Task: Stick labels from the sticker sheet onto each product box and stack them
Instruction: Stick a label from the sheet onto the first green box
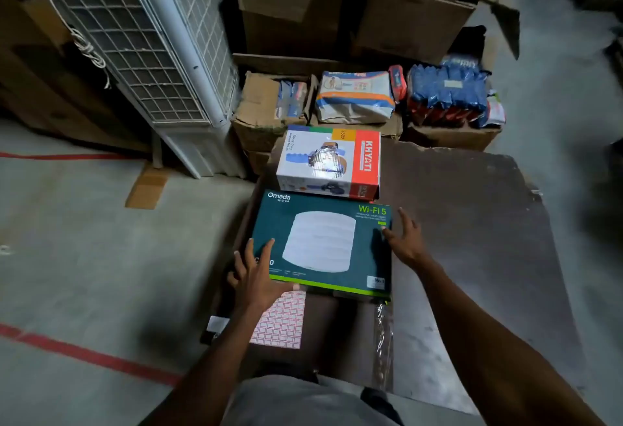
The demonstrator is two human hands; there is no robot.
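Wi-Fi box [322, 243] is steadied by the left hand [255, 274], fingers flat in a wide grip on its near corner; the right hand [406, 240], spread wide, touches its right edge. Sticker sheet [281, 321] lies just below, on brown cardboard [472, 223] spread over the concrete floor [84, 257]. Beyond are seen a white-and-red box [328, 162], cartons [303, 21] and a cooler [151, 54].

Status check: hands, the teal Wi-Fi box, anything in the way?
Left hand open, on teal Wi-Fi box. Right hand open at its right edge. Red-grid sticker sheet just in front of the box. White-and-red Khyati box close behind.
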